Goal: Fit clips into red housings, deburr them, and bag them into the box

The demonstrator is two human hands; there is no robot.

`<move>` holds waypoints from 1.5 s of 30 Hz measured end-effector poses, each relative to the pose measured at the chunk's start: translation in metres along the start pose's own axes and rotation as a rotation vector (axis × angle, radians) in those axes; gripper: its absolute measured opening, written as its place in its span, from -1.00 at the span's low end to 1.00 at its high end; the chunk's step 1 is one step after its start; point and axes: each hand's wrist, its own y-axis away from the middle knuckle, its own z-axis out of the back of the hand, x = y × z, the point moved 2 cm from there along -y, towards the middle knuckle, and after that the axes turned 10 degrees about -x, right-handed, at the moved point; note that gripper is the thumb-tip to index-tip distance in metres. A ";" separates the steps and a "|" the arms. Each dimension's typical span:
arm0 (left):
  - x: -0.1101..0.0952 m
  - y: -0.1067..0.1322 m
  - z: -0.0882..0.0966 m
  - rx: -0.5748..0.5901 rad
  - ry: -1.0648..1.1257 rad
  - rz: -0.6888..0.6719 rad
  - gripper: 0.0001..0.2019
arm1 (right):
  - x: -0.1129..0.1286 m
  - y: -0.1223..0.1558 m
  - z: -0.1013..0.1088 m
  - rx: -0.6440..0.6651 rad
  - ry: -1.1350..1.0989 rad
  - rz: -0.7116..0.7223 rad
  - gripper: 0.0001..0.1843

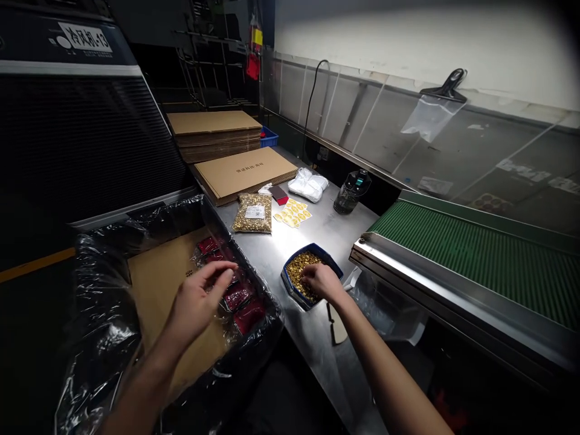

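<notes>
My right hand [322,281] reaches into a blue tray [333,261] filled with small gold-coloured metal pieces [299,266]. Its fingers are curled together at the surface of the pieces, and what lies between them is hidden. Over the black-lined box [265,335], my left hand [199,302] is raised with thumb and forefinger pinched together. Anything in that pinch is too small to name. Beneath it, several dark red packets in clear plastic [249,315] lie along the right side of the box, beside a brown cardboard sheet [158,296].
A bag of gold pieces [252,214], yellow round stickers [293,212], a white plastic bundle [308,185] and a dark clear-walled jar [348,196] stand on the metal table [296,338]. Flat cartons [244,172] are stacked behind. A green conveyor belt [471,254] borders the right.
</notes>
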 end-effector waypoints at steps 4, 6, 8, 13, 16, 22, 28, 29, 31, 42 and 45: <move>-0.024 0.043 -0.040 0.148 0.073 -0.059 -0.78 | -0.003 0.005 0.007 -0.087 -0.152 -0.013 -0.71; -0.027 0.054 -0.063 0.229 0.125 -0.079 -0.81 | -0.004 0.010 0.011 -0.124 -0.260 -0.010 -0.71; -0.028 0.059 -0.082 0.265 0.181 -0.085 -0.84 | -0.004 0.015 0.017 -0.147 -0.378 -0.007 -0.71; -0.037 0.055 -0.115 0.225 0.280 -0.070 -0.88 | -0.002 0.036 0.030 -0.171 -0.659 0.002 -0.67; -0.047 0.053 -0.127 0.200 0.344 -0.056 -0.85 | 0.003 0.061 0.037 -0.183 -0.798 0.031 -0.64; -0.064 0.073 -0.145 0.343 0.583 0.083 -0.77 | 0.020 0.130 0.052 -0.397 -0.911 0.131 -0.83; -0.077 0.101 -0.156 0.709 0.811 0.436 -0.69 | 0.019 0.183 0.058 -0.637 -0.853 0.234 -0.81; -0.078 0.105 -0.158 0.755 0.812 0.467 -0.68 | 0.016 0.189 0.058 -0.658 -0.832 0.244 -0.79; -0.079 0.112 -0.163 0.840 0.822 0.513 -0.68 | 0.010 0.203 0.058 -0.687 -0.775 0.254 -0.76; -0.080 0.163 -0.200 1.040 0.766 0.572 -0.55 | -0.031 0.268 0.048 -0.828 -0.721 -0.012 -0.84; -0.076 0.185 -0.211 1.111 0.768 0.533 -0.45 | -0.039 0.285 0.036 -0.748 -0.853 -0.066 -0.88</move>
